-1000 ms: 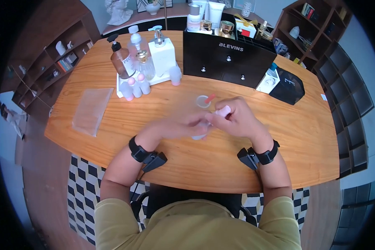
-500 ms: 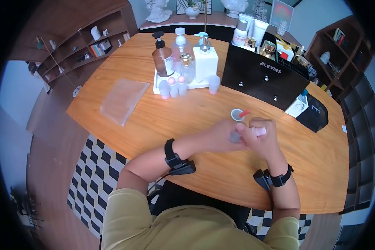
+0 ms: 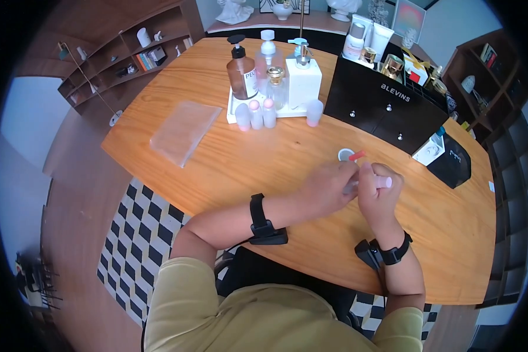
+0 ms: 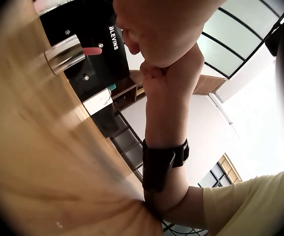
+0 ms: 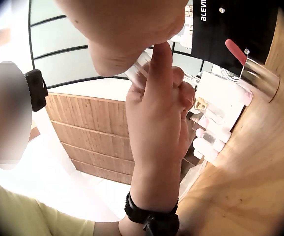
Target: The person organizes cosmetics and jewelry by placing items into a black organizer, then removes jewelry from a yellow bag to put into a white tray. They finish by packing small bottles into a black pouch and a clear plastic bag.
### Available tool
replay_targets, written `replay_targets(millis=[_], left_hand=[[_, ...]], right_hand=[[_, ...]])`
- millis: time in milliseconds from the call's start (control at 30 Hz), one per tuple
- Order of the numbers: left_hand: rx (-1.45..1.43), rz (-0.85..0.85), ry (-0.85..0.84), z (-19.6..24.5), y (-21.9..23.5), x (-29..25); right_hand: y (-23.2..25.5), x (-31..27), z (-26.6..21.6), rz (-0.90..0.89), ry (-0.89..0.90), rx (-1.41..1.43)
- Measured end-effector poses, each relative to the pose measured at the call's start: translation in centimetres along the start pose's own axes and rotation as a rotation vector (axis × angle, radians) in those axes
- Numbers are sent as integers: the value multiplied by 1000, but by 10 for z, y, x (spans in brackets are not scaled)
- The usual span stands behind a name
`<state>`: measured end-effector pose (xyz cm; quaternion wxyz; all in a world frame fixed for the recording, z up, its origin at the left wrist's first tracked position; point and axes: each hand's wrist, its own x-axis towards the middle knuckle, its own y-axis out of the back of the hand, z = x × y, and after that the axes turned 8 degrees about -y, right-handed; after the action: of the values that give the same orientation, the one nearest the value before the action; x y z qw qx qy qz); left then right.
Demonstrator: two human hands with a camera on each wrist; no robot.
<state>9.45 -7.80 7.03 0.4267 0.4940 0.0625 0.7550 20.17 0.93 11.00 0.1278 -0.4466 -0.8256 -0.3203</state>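
Both hands meet over the right half of the table. In the head view my right hand (image 3: 380,199) grips a small pale-pink, translucent bottle (image 3: 385,182), its end sticking out on the right. My left hand (image 3: 330,186) curls round the other end of it. In the right wrist view a clear part of the bottle (image 5: 140,70) shows between the hands; fingers hide the rest. Just behind the hands stands a shiny silver cup (image 4: 66,55) with a white rim. A pink spatula (image 5: 235,51) sticks out of it.
A white tray (image 3: 233,115) holds pump bottles, with several small pink-and-clear bottles (image 3: 256,115) along its front. A black drawer box (image 3: 372,97) stands behind the hands, a white box (image 3: 429,150) and black pouch (image 3: 453,161) beside it. A clear plastic bag (image 3: 185,132) lies at left.
The head view has swung left, so the table things appear further right. My left hand has gone from loosely extended, blurred fingers to curling at the bottle; my right hand keeps its grip.
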Motion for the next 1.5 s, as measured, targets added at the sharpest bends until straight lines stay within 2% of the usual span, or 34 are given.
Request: replay_targets(millis=[33,133,233,267,333,400,467,533,633,733,1133,1233,1333,1433,1500], left_hand=[[39,15,-29,-1,0,0],[-80,64,63,-1,-3,4],[34,102,175,-13,10,15],[165,213,36,-31,15,18],[157,376,16,-97,22,15],[-22,462,217,-148,28,11],[109,452,313,-162,26,9],[460,353,334,-162,23,5],[423,220,410,-143,27,7],[416,188,461,-142,25,9],[242,289,430,-174,20,2],[390,242,450,-156,26,6],[755,319,151,-130,52,18],[1142,352,133,-113,71,23],[1203,198,204,-126,74,15]], right_hand=[[0,0,-1,-4,-14,11],[-8,4,2,21,1,25],[2,12,14,-40,21,-96],[7,17,19,-27,-18,-57],[15,25,30,-3,-101,21],[17,32,41,6,-217,-4],[14,35,59,-8,-310,-76],[6,35,86,-47,-385,-197],[2,34,101,-106,-466,-222],[-1,35,112,-152,-521,-228],[-7,31,114,-180,-521,-172],[-7,30,115,-175,-503,-184],[-4,30,115,-153,-500,-165],[-3,30,111,-150,-484,-171],[1,32,101,-153,-499,-197]])
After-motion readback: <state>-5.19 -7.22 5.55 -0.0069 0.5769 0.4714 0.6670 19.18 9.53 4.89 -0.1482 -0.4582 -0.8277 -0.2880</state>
